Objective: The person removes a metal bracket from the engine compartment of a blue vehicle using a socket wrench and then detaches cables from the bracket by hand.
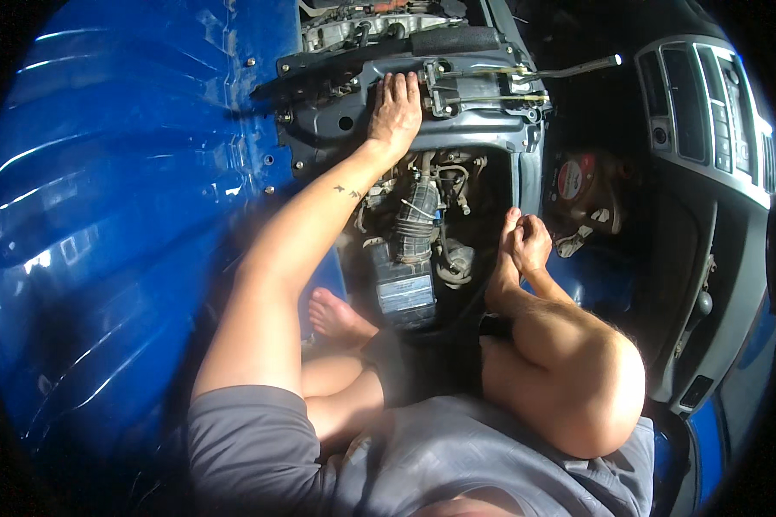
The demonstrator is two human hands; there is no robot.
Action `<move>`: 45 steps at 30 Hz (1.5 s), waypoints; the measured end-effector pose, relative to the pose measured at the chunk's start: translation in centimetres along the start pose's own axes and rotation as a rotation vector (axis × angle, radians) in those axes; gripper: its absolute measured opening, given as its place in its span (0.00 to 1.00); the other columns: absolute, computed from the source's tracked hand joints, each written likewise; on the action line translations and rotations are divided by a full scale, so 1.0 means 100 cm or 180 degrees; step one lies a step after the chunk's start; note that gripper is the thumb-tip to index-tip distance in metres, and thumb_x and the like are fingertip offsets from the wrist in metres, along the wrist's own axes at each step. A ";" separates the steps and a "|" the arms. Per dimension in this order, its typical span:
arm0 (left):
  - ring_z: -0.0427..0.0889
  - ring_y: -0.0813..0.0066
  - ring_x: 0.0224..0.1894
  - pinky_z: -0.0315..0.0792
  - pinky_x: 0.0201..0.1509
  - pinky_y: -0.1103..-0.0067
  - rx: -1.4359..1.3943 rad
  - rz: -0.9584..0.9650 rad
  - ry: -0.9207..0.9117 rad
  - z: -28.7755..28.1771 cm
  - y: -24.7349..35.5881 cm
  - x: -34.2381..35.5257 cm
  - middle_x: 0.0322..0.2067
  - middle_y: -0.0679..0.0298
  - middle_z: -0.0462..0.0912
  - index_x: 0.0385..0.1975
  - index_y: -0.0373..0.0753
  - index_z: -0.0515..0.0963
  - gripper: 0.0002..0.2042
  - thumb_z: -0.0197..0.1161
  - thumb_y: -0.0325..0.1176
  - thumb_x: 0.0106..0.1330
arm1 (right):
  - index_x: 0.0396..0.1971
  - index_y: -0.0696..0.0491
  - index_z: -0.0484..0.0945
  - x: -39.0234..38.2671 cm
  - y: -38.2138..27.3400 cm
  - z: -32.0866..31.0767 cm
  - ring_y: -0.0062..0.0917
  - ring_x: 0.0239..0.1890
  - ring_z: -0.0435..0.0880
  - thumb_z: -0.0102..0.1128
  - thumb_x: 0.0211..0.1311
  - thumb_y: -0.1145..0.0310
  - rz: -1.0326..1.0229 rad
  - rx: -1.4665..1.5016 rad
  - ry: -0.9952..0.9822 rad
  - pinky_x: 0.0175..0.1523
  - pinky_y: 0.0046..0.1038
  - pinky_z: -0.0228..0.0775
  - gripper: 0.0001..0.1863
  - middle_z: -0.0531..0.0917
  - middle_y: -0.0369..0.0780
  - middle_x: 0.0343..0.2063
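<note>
My left hand lies with its fingers stretched out on a dark metal panel that spans the engine opening. Beside those fingers is a bracket with thin rods, and a longer metal bar sticks out to the right. My right hand is closed next to my bare right foot, at the right edge of the opening. Whatever its fingers grip, if anything, is hidden. Below the panel show a black corrugated air hose and a battery with a pale label.
Ribbed blue sheet metal covers the left side. A brown plastic jug with a red label stands right of the opening. Further right are the dashboard and a grey door panel. More engine parts show beyond the panel.
</note>
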State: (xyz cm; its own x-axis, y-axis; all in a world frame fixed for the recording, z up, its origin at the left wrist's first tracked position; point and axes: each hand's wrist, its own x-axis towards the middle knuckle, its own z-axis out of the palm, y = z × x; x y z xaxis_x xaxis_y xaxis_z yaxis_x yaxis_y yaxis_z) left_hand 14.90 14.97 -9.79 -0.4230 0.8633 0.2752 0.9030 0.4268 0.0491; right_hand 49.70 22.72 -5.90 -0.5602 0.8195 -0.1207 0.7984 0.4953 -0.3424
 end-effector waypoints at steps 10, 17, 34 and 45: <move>0.80 0.49 0.36 0.74 0.39 0.60 -0.1271 -0.0148 0.0387 -0.010 -0.013 0.037 0.33 0.48 0.80 0.41 0.35 0.76 0.13 0.48 0.35 0.69 | 0.30 0.54 0.81 0.025 -0.045 -0.036 0.44 0.35 0.81 0.56 0.59 0.57 0.1285 0.0335 -0.0185 0.42 0.40 0.73 0.15 0.82 0.50 0.30; 0.66 0.50 0.58 0.59 0.63 0.63 -0.0403 0.0128 -0.0299 -0.013 0.012 0.014 0.55 0.47 0.64 0.60 0.29 0.58 0.32 0.60 0.21 0.53 | 0.29 0.56 0.79 -0.002 0.018 -0.016 0.43 0.38 0.81 0.49 0.65 0.50 0.0298 0.0491 -0.0064 0.45 0.43 0.72 0.22 0.81 0.48 0.31; 0.64 0.48 0.59 0.59 0.63 0.62 -0.0671 0.0146 -0.0021 -0.017 0.010 0.011 0.56 0.46 0.63 0.62 0.29 0.57 0.33 0.61 0.23 0.55 | 0.45 0.60 0.75 0.001 0.050 -0.364 0.44 0.42 0.81 0.60 0.57 0.64 0.1375 -0.1577 0.1388 0.47 0.38 0.73 0.19 0.81 0.49 0.40; 0.63 0.49 0.60 0.58 0.64 0.62 -0.0633 -0.0030 -0.0054 -0.020 0.013 0.008 0.57 0.47 0.63 0.62 0.31 0.57 0.33 0.60 0.25 0.54 | 0.40 0.54 0.78 -0.003 0.059 -0.367 0.41 0.40 0.82 0.62 0.57 0.59 0.1309 -0.1551 0.1380 0.45 0.39 0.73 0.16 0.81 0.46 0.37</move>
State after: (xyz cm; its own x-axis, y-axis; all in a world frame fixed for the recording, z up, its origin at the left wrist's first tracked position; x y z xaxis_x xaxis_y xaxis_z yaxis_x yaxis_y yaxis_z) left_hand 15.86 15.66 -7.55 -0.4311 0.8647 0.2578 0.8954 0.3747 0.2406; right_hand 62.68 35.98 26.28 -0.1408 0.9550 0.2610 0.9870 0.1149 0.1120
